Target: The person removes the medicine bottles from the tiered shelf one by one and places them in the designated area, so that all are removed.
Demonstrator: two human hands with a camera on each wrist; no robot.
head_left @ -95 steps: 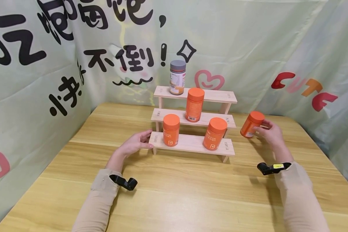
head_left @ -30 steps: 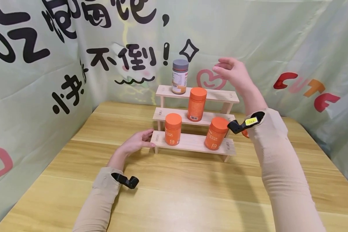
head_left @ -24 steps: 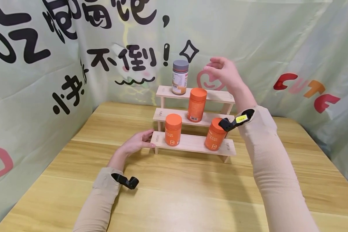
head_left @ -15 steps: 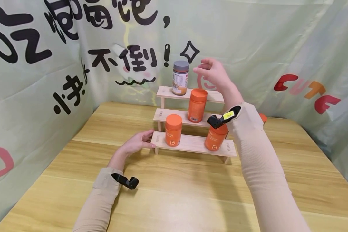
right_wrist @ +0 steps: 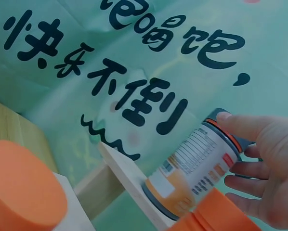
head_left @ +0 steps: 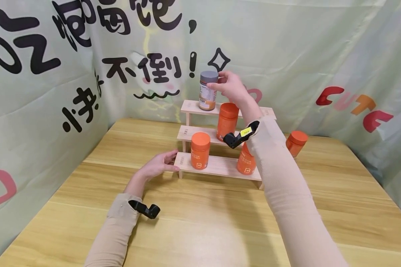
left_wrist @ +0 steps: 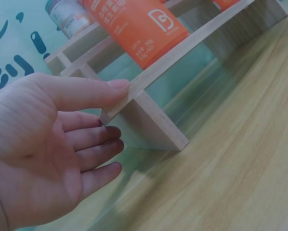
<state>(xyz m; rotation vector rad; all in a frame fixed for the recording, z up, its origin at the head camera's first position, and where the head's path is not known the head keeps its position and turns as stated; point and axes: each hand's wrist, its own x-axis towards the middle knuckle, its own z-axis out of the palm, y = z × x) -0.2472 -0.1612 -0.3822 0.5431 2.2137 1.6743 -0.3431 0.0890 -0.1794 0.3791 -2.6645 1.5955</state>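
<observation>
A three-tier wooden display shelf [head_left: 220,163] stands on the table. My left hand [head_left: 155,165] grips the left end of its lowest tier; in the left wrist view the thumb lies on top and the other fingers are beside and below the board. On the top tier stands a supplement bottle [head_left: 205,99] with a grey cap and white-and-orange label. My right hand [head_left: 232,87] holds it near the cap from the right, the thumb in front and the fingers partly hidden behind. Its base still meets the tier in the right wrist view.
An orange jar [head_left: 226,122] stands on the middle tier, below my right wrist. Two more orange jars stand on the lowest tier, a left one [head_left: 199,150] and a right one [head_left: 245,162] partly behind my right arm. Another orange jar [head_left: 296,144] is on the table to the right.
My right hand let go of the orange jar on the right of the table, rose, and moved left to the grey-capped bottle. My left hand has stayed at the shelf's end.
</observation>
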